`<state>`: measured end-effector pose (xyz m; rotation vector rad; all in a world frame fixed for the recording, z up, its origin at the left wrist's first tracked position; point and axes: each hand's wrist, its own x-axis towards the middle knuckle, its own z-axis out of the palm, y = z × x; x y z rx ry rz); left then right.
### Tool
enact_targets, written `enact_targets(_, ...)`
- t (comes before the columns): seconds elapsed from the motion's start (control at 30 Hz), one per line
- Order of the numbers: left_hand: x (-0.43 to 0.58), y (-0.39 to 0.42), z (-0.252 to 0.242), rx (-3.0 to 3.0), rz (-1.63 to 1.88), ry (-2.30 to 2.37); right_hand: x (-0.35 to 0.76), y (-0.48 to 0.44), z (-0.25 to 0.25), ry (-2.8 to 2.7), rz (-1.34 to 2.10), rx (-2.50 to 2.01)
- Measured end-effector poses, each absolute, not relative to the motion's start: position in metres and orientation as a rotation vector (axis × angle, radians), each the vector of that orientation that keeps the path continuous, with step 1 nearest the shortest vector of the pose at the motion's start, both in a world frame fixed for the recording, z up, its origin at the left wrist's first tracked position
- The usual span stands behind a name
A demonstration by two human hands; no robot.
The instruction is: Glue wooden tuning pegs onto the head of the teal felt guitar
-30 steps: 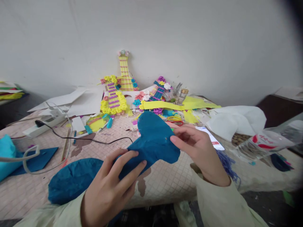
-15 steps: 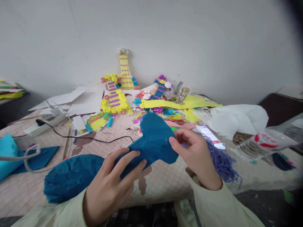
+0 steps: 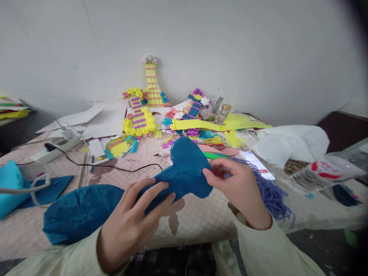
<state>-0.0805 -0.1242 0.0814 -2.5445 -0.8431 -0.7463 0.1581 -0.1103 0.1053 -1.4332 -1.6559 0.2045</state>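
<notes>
A dark blue guitar-like cutout, covered in smooth paper or thin foam, is held tilted above the table's front. My left hand lies over its narrow lower-left part, fingers across the top and thumb out of sight beneath. At the right edge, my right hand pinches the cutout between thumb and fingers. A dark blue oval piece with a crinkled covering rests on the table beside my left forearm. A bundle of purple yarn lies behind my right hand.
Decorated paper guitars lean at the back amid colourful scraps. Yellow strips, red-handled scissors and a phone lie beyond my hands. A plastic bottle lies at right. A power strip and black cable are at left.
My right hand's pinch has shifted slightly along the right edge, and the cutout has turned a little with it. My left hand keeps its hold. The view has shifted slightly.
</notes>
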Motion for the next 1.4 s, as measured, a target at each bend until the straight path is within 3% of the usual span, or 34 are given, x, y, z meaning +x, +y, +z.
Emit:
enact_targets(0.17,-0.080,-0.124,0.081,-2.560,-0.751,-0.848,0.155,-0.111,0.104,-1.688,0.064,-1.440)
enact_targets(0.47,-0.082,-0.125,0.080,-2.551,-0.769,-0.871,0.159,-0.109,0.096,-1.561,0.567,-1.425)
enact_targets(1.1,-0.085,-0.124,0.080,-2.513,-0.686,-0.828,0.155,-0.108,0.096,-1.588,0.543,-1.488)
enact_targets(1.4,-0.085,-0.125,0.078,-2.517,-0.725,-0.851,0.157,-0.107,0.091,-1.551,0.699,-1.389)
